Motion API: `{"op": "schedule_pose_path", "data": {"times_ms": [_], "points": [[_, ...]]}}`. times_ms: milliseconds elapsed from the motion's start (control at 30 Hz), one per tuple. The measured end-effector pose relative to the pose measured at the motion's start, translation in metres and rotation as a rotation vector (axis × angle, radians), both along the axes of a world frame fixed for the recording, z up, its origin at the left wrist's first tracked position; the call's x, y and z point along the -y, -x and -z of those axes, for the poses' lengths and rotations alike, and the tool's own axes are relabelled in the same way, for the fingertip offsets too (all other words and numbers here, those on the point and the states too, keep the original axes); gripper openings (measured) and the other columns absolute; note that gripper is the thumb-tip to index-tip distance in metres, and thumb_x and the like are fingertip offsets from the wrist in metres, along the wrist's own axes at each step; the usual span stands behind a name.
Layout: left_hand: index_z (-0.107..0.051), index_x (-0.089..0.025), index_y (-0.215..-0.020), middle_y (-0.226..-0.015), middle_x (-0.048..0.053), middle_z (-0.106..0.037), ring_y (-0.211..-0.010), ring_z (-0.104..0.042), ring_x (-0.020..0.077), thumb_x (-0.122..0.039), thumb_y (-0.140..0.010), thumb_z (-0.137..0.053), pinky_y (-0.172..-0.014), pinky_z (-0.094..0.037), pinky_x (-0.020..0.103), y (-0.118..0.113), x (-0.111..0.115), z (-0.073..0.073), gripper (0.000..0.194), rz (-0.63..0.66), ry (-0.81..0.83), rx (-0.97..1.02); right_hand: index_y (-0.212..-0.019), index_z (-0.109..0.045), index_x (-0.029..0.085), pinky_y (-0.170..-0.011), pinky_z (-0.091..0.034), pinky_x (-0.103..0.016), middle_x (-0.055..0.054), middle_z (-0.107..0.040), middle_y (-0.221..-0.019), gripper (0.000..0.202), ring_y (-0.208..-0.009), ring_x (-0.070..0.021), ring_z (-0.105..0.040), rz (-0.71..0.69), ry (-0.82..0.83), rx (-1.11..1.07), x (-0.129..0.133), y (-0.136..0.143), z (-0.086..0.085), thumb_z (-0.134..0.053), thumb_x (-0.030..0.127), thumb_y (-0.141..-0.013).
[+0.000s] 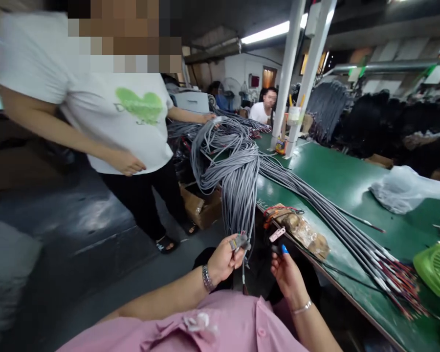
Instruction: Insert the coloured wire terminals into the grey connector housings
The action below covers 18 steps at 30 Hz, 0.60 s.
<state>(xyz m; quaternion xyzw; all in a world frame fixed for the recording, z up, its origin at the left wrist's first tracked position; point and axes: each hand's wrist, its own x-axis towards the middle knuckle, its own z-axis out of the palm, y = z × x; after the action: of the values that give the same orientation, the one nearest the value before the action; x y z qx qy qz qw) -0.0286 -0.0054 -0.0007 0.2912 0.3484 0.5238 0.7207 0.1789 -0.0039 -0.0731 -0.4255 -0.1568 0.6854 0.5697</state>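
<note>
My left hand, a metal watch on its wrist, is closed around a few small grey connectors with yellowish parts. Just beyond it, a thick bundle of grey cables hangs over the table's edge, its lower ends beside my fingers. Apart from the bundle, my right hand has its fingers curled in a pinch, with something blue on the thumb tip. A small dark piece shows at those fingertips, too unclear to name. Close above that hand is a pinkish-white strip at the table's edge.
More grey cables with stripped red ends stretch along the green table. A wrapped brown block, a clear plastic bag and a green basket-like object lie there. A person in a white shirt stands left, one hand on the cables.
</note>
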Motion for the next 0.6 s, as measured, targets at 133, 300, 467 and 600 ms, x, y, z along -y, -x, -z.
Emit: {"op": "schedule_pose_path", "data": {"times_ms": [133, 300, 467, 600], "points": [[-0.056, -0.019, -0.065, -0.039, -0.006, -0.038, -0.032, -0.016, 0.0034, -0.036, -0.075, -0.070, -0.036, -0.017, 0.020, 0.020, 0.009, -0.005, 0.024, -0.069, 0.005, 0.029, -0.072, -0.070, 0.033, -0.047, -0.053, -0.031, 0.001, -0.070, -0.071, 0.017, -0.056, -0.0159, -0.063, -0.050, -0.016, 0.108, 0.001, -0.004, 0.006, -0.077, 0.046, -0.066], [-0.065, -0.017, -0.071, -0.036, -0.006, -0.038, -0.031, -0.019, 0.0039, -0.038, -0.073, -0.073, -0.037, -0.017, 0.020, 0.050, 0.022, -0.023, 0.023, -0.186, -0.043, 0.073, -0.077, -0.071, 0.030, -0.051, -0.050, -0.029, 0.000, -0.067, -0.073, 0.019, -0.057, -0.0147, -0.058, -0.184, -0.103, 0.340, 0.003, -0.010, 0.009, -0.072, 0.048, -0.072], [-0.063, -0.014, -0.062, -0.036, -0.005, -0.032, -0.034, -0.024, 0.0041, -0.039, -0.076, -0.070, -0.040, -0.022, 0.020, 0.082, 0.035, -0.065, 0.030, -0.177, -0.200, 0.087, -0.083, -0.069, 0.022, -0.056, -0.042, -0.029, -0.001, -0.064, -0.073, 0.030, -0.058, -0.0142, -0.052, -0.462, -0.314, 0.631, 0.013, -0.018, -0.001, -0.063, 0.051, -0.081], [-0.059, -0.015, -0.062, -0.042, -0.004, -0.034, -0.039, -0.031, 0.0053, -0.040, -0.077, -0.066, -0.043, -0.028, 0.022, 0.105, 0.051, -0.078, 0.030, -0.195, -0.297, 0.049, -0.087, -0.069, 0.019, -0.068, -0.045, -0.029, -0.002, -0.066, -0.081, 0.029, -0.071, -0.0156, -0.056, -0.655, -0.499, 0.709, 0.032, -0.027, -0.035, -0.058, 0.047, -0.087]]}}
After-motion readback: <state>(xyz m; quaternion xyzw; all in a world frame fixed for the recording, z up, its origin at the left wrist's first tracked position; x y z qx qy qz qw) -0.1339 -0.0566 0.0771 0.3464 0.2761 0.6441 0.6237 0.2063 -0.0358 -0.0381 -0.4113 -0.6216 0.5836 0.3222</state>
